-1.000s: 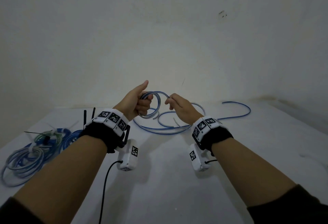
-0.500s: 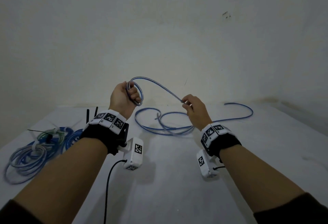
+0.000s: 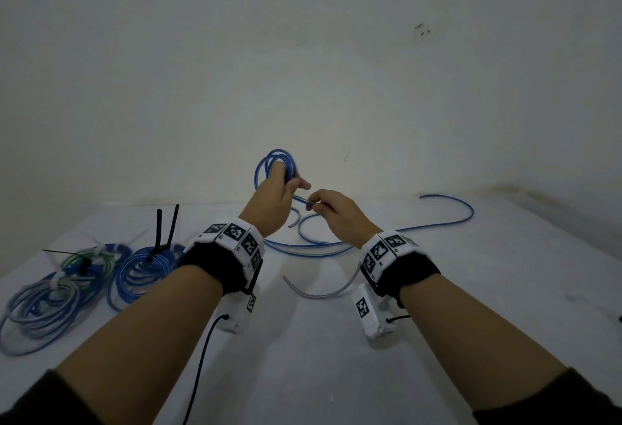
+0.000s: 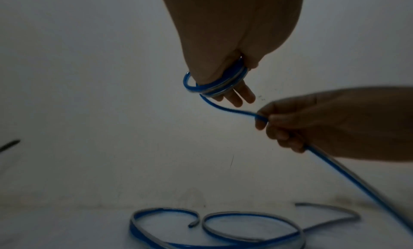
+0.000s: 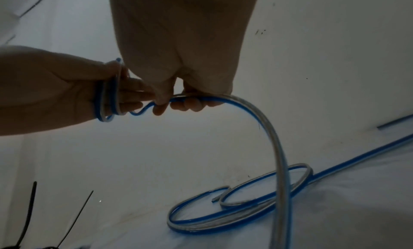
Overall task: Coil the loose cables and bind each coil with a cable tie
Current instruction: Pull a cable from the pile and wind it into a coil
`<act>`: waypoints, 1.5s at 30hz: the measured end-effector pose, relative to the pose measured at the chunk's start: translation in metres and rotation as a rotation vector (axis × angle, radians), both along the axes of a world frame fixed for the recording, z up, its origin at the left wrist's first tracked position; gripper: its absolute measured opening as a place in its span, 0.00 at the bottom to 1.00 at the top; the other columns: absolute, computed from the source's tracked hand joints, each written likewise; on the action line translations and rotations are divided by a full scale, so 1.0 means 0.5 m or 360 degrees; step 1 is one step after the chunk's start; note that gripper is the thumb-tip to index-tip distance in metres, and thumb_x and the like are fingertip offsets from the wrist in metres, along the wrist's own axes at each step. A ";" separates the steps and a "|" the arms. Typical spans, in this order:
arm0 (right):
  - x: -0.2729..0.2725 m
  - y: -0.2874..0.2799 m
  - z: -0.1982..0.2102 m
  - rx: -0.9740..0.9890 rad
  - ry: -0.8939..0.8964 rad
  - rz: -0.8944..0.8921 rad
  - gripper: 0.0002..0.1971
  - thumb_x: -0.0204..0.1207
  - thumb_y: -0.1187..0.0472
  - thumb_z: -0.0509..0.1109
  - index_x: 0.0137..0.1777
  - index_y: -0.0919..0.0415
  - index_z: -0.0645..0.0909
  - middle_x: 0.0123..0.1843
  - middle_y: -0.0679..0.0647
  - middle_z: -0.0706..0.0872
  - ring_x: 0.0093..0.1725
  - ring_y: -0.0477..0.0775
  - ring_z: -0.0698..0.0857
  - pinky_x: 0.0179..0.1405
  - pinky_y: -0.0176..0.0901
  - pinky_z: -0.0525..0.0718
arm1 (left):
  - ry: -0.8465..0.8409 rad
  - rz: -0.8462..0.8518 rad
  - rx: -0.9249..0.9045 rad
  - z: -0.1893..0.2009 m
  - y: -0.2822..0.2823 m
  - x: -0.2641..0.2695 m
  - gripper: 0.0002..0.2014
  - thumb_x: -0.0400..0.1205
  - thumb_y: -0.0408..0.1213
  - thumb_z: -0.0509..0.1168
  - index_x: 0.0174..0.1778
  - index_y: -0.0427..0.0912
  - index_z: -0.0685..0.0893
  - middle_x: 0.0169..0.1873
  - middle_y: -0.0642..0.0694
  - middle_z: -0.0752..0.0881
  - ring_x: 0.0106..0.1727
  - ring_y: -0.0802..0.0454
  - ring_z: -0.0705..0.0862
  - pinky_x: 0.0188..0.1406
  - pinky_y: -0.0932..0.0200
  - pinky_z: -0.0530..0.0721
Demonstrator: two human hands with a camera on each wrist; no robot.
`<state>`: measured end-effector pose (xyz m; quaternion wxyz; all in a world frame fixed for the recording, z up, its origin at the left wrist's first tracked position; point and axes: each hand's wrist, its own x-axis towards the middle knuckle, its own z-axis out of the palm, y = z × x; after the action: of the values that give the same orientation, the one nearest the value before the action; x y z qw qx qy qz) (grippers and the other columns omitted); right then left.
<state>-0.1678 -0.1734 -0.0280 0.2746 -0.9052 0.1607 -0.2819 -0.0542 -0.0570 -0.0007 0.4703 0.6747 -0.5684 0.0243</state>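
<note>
A blue cable with a pale stripe is wound in a few loops round my left hand, raised above the white table. In the left wrist view the loops cross the fingers, and the thumb holds them against the palm. Just to its right, my right hand pinches the same cable between thumb and fingers. From there the cable drops to the table, where its loose remainder lies in curves out to the right.
Bound coils lie at the table's left: a blue one with black cable ties standing up, a greenish one and a pale blue one. A short grey curved piece lies between my wrists. A bare wall stands behind.
My left hand has swung up and right, and the cable now circles it in more loops. My right hand has come in close beside the left hand.
</note>
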 end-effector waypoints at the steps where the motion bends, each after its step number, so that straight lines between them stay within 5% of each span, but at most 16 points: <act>1: -0.004 0.001 0.001 0.0034 -0.0023 0.0014 0.09 0.82 0.63 0.59 0.52 0.60 0.81 0.51 0.58 0.85 0.52 0.57 0.80 0.56 0.51 0.74 | -0.0102 0.0040 0.0092 -0.003 0.003 0.002 0.07 0.87 0.36 0.50 0.52 0.36 0.70 0.49 0.48 0.86 0.51 0.53 0.84 0.51 0.57 0.80; 5: -0.020 0.008 0.003 -0.0006 -0.0023 0.0125 0.07 0.77 0.59 0.69 0.51 0.57 0.75 0.35 0.50 0.79 0.35 0.46 0.75 0.44 0.44 0.73 | -0.0465 0.0221 0.0339 -0.008 0.008 0.002 0.07 0.87 0.38 0.50 0.51 0.38 0.69 0.44 0.42 0.87 0.43 0.43 0.84 0.44 0.43 0.83; 8: -0.027 0.007 0.003 -0.0260 -0.0002 0.0105 0.08 0.76 0.62 0.70 0.46 0.53 0.72 0.37 0.47 0.77 0.38 0.49 0.74 0.49 0.49 0.73 | -0.0727 0.0371 0.0460 -0.009 0.011 0.007 0.09 0.87 0.38 0.50 0.52 0.36 0.69 0.41 0.40 0.84 0.38 0.38 0.81 0.34 0.48 0.76; 11: -0.042 -0.005 0.006 -0.0584 -0.0057 -0.0037 0.02 0.76 0.59 0.70 0.45 0.55 0.80 0.43 0.53 0.80 0.45 0.55 0.76 0.49 0.54 0.73 | -0.0716 0.0402 0.0630 -0.009 0.019 0.017 0.07 0.87 0.39 0.49 0.47 0.40 0.67 0.36 0.47 0.77 0.32 0.45 0.75 0.33 0.52 0.70; 14: -0.050 -0.012 0.000 -0.1100 -0.0038 -0.0096 0.04 0.68 0.59 0.76 0.41 0.57 0.85 0.38 0.54 0.82 0.35 0.57 0.79 0.33 0.50 0.75 | -0.0715 0.0328 0.0805 -0.012 0.022 0.018 0.08 0.88 0.41 0.48 0.46 0.43 0.67 0.34 0.50 0.74 0.30 0.51 0.71 0.35 0.54 0.69; 17: -0.053 -0.009 -0.002 -0.1296 0.0062 -0.0117 0.06 0.67 0.62 0.78 0.36 0.60 0.84 0.32 0.54 0.80 0.20 0.56 0.77 0.14 0.38 0.70 | -0.0766 0.0294 0.0880 -0.013 0.021 0.011 0.14 0.87 0.48 0.48 0.45 0.43 0.70 0.34 0.48 0.76 0.33 0.49 0.73 0.32 0.55 0.67; 20: -0.053 -0.018 -0.011 -0.1337 0.0099 -0.0138 0.07 0.68 0.65 0.78 0.35 0.63 0.82 0.31 0.55 0.79 0.17 0.56 0.74 0.14 0.36 0.64 | -0.0855 0.0288 0.0996 -0.008 0.020 0.003 0.16 0.85 0.52 0.50 0.46 0.43 0.73 0.31 0.51 0.75 0.33 0.51 0.73 0.30 0.58 0.65; 23: -0.051 -0.024 -0.020 -0.1167 0.0065 -0.0102 0.04 0.74 0.65 0.71 0.43 0.67 0.83 0.39 0.60 0.82 0.26 0.61 0.81 0.20 0.43 0.74 | -0.0820 0.0251 0.1000 -0.001 0.021 -0.002 0.17 0.86 0.50 0.51 0.51 0.42 0.77 0.33 0.51 0.75 0.39 0.49 0.75 0.32 0.57 0.66; 26: -0.052 -0.024 -0.017 -0.0903 0.0041 -0.0114 0.08 0.78 0.64 0.67 0.53 0.68 0.82 0.52 0.63 0.81 0.42 0.62 0.82 0.39 0.53 0.81 | -0.0652 0.0178 0.0928 0.002 0.023 -0.003 0.17 0.86 0.49 0.51 0.50 0.39 0.79 0.39 0.46 0.81 0.43 0.44 0.79 0.38 0.53 0.72; 29: -0.052 -0.026 -0.013 -0.0756 -0.0037 -0.0156 0.08 0.77 0.64 0.69 0.52 0.67 0.82 0.52 0.62 0.81 0.43 0.61 0.82 0.44 0.51 0.80 | -0.0434 0.0077 0.0791 0.001 0.026 -0.005 0.17 0.86 0.47 0.53 0.48 0.37 0.81 0.41 0.43 0.84 0.45 0.44 0.81 0.47 0.50 0.77; 34: -0.045 -0.022 -0.010 -0.0577 -0.0095 -0.0209 0.09 0.81 0.60 0.64 0.49 0.66 0.82 0.46 0.60 0.84 0.45 0.59 0.80 0.44 0.50 0.77 | 0.0213 -0.0128 0.0470 0.000 0.023 -0.003 0.19 0.85 0.41 0.57 0.27 0.43 0.73 0.20 0.54 0.72 0.24 0.56 0.69 0.29 0.61 0.66; 39: -0.036 -0.023 -0.013 -0.0475 -0.0074 -0.0194 0.09 0.83 0.63 0.59 0.50 0.67 0.79 0.46 0.62 0.82 0.46 0.62 0.78 0.46 0.49 0.73 | 0.1045 -0.0321 0.0298 0.020 0.024 -0.012 0.19 0.86 0.40 0.53 0.28 0.41 0.71 0.13 0.57 0.63 0.16 0.60 0.59 0.16 0.69 0.58; 45: -0.046 -0.034 -0.023 -0.0180 -0.0113 -0.0198 0.09 0.82 0.65 0.60 0.46 0.70 0.79 0.43 0.64 0.85 0.44 0.62 0.81 0.46 0.51 0.76 | 0.1722 -0.0616 -0.0040 0.035 0.029 0.005 0.18 0.86 0.37 0.44 0.33 0.39 0.71 0.14 0.55 0.65 0.13 0.63 0.59 0.14 0.71 0.57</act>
<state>-0.1909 -0.1907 -0.0393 0.2104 -0.8969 0.1907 -0.3389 -0.0519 -0.0426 0.0168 0.6980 0.4690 -0.3596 -0.4043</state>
